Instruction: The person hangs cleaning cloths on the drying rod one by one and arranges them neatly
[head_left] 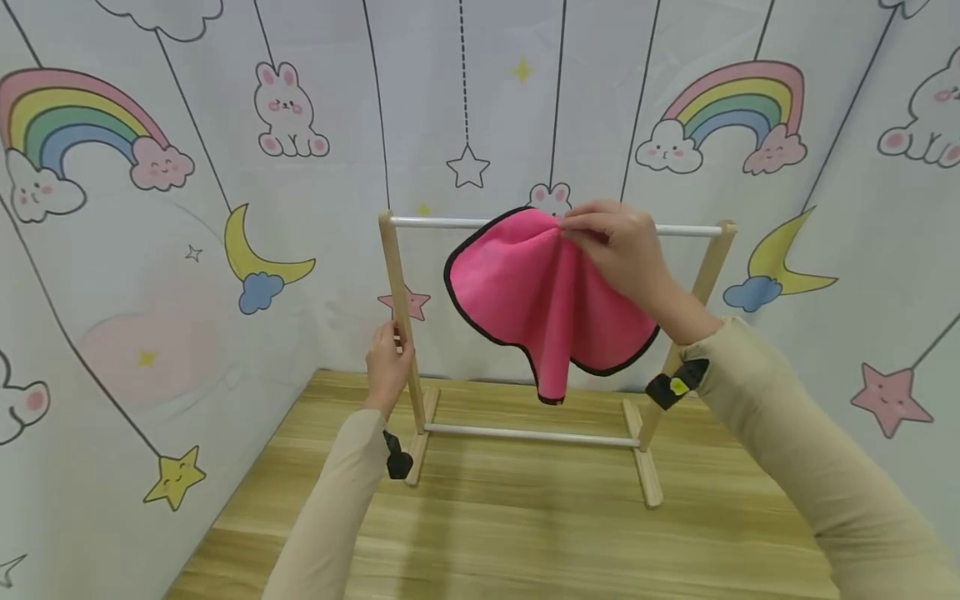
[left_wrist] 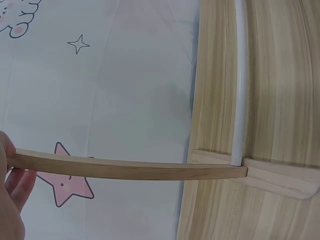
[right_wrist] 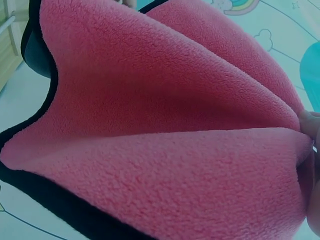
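Note:
A bright pink, fleecy cloth (head_left: pixel 510 275) with black edging hangs in folds from my right hand (head_left: pixel 618 250), whose thumb and fingers pinch it near its top middle. In the right wrist view the cloth (right_wrist: pixel 150 90) fills most of the picture, its folds gathering toward the fingertips at the right edge. Behind it stands a small rack (head_left: pixel 438 222) with wooden posts and white bars; the cloth covers part of the top bar. My left hand (head_left: pixel 388 367) grips the rack's left post, and the left wrist view shows the fingers around that wooden post (left_wrist: pixel 125 169).
The rack's feet (head_left: pixel 648 479) stand on a wood-grain tabletop (head_left: pixel 525 517), joined by a low white bar (head_left: pixel 532 435). A white printed backdrop (head_left: pixel 330 250) with rainbows, rabbits, moons and stars rises behind and along both sides.

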